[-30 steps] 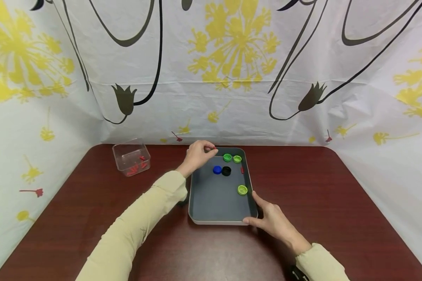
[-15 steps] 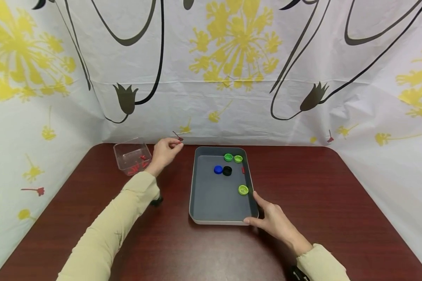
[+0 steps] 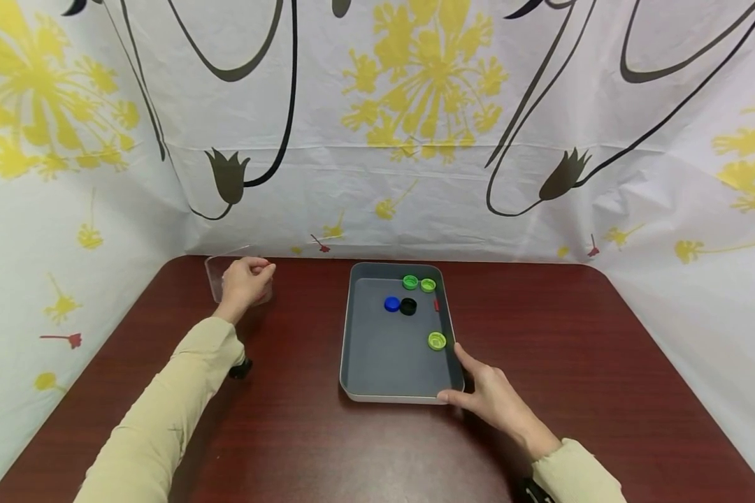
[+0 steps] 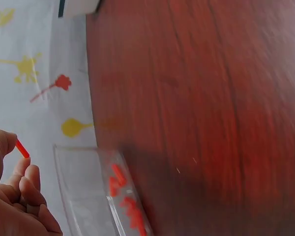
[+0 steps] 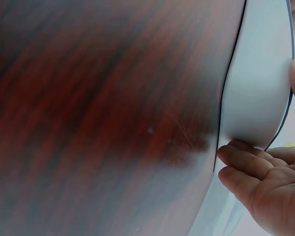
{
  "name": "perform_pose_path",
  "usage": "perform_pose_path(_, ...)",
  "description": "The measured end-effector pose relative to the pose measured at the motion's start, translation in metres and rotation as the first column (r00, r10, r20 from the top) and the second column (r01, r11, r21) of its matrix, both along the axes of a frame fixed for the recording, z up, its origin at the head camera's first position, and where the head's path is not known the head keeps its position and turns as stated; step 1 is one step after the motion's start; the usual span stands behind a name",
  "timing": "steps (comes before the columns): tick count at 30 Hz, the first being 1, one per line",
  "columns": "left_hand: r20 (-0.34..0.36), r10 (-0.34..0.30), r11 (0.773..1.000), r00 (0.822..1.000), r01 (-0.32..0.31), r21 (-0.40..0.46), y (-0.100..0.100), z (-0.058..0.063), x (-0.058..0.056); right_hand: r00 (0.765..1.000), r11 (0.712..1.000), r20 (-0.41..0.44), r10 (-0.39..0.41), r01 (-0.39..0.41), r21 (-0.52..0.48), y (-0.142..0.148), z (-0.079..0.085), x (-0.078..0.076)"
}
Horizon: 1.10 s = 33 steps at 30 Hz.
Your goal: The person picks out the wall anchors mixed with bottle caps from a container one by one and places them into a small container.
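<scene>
In the head view, my left hand (image 3: 244,285) is over the clear plastic box (image 3: 215,276) at the back left. Its thumb and a finger pinch a small red stick (image 4: 22,148), seen in the left wrist view. Several more red pieces (image 4: 119,174) lie in the box, hidden by the hand in the head view. My right hand (image 3: 497,402) holds the near right corner of the grey tray (image 3: 384,363). In the tray are a blue cap (image 3: 392,304), a black cap (image 3: 407,306), green caps (image 3: 410,282) and a red piece (image 3: 437,305) by the right wall.
A dark red-brown wooden table (image 3: 572,335) lies under everything. A white patterned sheet (image 3: 428,202) hangs along its back and sides. A yellow-green cap (image 3: 437,341) lies near the tray's right wall.
My left hand has moved left from the tray's far end to over the plastic box, with a red stick in its fingers. The right hand stays at the tray corner.
</scene>
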<state>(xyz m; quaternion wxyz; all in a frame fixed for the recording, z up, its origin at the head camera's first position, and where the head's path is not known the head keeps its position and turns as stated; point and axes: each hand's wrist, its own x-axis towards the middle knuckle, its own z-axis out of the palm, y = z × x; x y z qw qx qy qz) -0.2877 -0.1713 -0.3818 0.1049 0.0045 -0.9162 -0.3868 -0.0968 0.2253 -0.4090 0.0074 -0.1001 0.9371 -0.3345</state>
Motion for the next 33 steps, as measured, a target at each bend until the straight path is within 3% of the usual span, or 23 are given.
perform_pose_path(10, -0.013, 0.085, 0.996, 0.996, -0.085, -0.036, -0.013, -0.010, 0.002, 1.000, 1.000, -0.006, -0.009, 0.009, 0.003, 0.001, -0.001, 0.000)
perform_pose_path(17, -0.059, 0.080, 0.995, 0.995, -0.083, -0.055, -0.013, -0.011, 0.002, 1.000, 1.000, 0.004, -0.003, 0.003, -0.010, 0.000, 0.000, 0.000)
perform_pose_path(23, -0.039, 0.069, 0.996, 0.997, -0.071, -0.056, -0.012, -0.013, 0.002, 1.000, 1.000, 0.018, -0.006, 0.006, -0.014, 0.000, 0.001, 0.001)
perform_pose_path(28, -0.062, 0.002, 0.999, 0.998, -0.005, -0.045, 0.000, -0.013, -0.002, 1.000, 1.000, 0.027, -0.005, 0.006, -0.026, 0.000, 0.001, 0.000)
perform_pose_path(33, -0.090, -0.113, 0.994, 0.990, 0.112, -0.011, 0.031, -0.006, -0.003, 1.000, 1.000, 0.017, -0.004, 0.005, -0.018, 0.000, 0.001, 0.001)
